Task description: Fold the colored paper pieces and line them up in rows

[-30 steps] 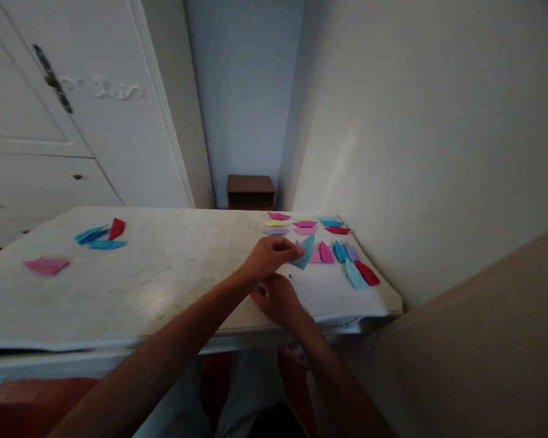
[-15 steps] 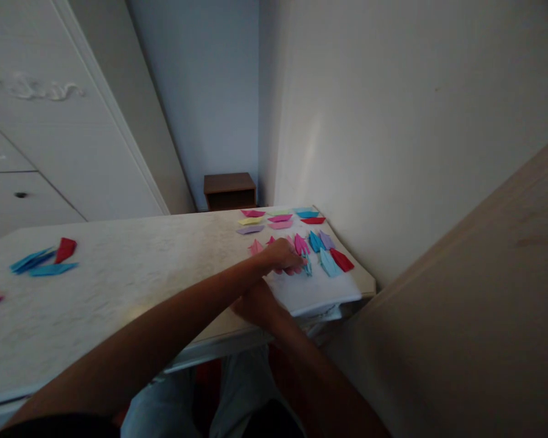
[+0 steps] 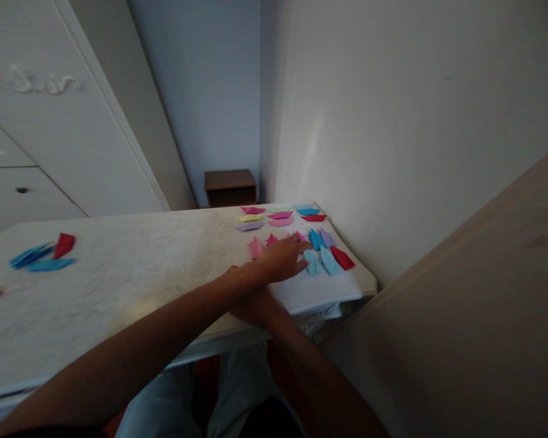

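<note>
My left hand reaches across to the right, fingers apart, over a row of folded paper pieces. Its thumb is beside a light blue folded paper, and the fingers partly cover a magenta folded paper. Close by lie a second light blue piece, a blue one, a lilac one and a red one. A salmon-pink folded paper sits left of the hand. My right hand rests near the table's front edge, crossed beneath the left forearm, which hides its fingers.
Flat boat-like paper pieces, among them a yellow one, lie farther back on the marbled table. Blue strips and a red piece lie at left. A white cloth covers the front right. A wall borders the right.
My left hand has let go of the light blue folded paper it was pinching, and its fingers have spread. The piece lies flatter on the white cloth. My right hand has hardly moved.
</note>
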`<act>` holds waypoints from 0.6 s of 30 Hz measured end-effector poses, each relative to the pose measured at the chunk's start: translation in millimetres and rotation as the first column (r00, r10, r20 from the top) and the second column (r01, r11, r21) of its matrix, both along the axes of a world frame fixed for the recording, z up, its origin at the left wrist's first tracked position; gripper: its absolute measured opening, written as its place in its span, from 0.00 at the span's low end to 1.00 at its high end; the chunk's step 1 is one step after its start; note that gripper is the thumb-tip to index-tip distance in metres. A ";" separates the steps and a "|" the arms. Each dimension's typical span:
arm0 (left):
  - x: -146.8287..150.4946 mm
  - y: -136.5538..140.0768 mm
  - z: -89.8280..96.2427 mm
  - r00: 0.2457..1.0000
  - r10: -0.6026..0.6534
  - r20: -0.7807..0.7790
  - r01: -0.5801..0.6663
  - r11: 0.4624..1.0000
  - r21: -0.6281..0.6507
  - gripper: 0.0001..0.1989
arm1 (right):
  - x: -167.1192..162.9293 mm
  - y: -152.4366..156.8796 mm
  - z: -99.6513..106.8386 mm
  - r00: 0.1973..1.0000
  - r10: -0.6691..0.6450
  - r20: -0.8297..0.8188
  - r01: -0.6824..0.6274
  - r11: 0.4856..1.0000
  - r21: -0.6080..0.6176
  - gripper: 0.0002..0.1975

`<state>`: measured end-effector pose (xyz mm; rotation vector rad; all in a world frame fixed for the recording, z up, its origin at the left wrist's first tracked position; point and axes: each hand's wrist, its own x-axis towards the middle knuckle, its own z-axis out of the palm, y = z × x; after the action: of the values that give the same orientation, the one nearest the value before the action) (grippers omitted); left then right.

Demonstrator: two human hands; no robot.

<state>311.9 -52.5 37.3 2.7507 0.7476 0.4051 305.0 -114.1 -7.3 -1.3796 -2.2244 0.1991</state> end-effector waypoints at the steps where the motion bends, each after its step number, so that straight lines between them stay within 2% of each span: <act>1: 1.4 -3.4 0.2 0.997 -0.045 -0.055 0.048 0.997 0.058 0.20 | 1.1 -0.7 1.1 1.000 0.016 0.022 -0.017 1.000 0.002 0.09; 5: 5.8 -15.1 -1.5 0.962 -0.154 -0.227 0.189 0.971 0.144 0.15 | 7.2 -5.9 8.9 0.992 0.115 0.054 -0.117 0.993 0.026 0.10; 9: 5.6 -19.6 -6.7 0.941 -0.230 -0.250 0.276 0.946 0.169 0.13 | 10.2 -3.9 9.5 0.979 0.167 0.116 -0.174 0.983 0.053 0.11; 13: 3.3 -21.0 -7.4 0.940 -0.235 -0.246 0.283 0.941 0.183 0.13 | 9.6 4.2 4.2 0.956 0.232 0.180 -0.244 0.969 0.047 0.08; 18: -4.0 -25.5 2.5 0.960 -0.223 -0.171 0.253 0.952 0.175 0.13 | 7.1 6.0 3.3 0.948 0.245 0.203 -0.245 0.969 -0.024 0.05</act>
<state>307.9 -78.0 39.7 3.0370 0.4158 0.2341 312.1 -108.0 -4.0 -1.1639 -2.5666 0.1465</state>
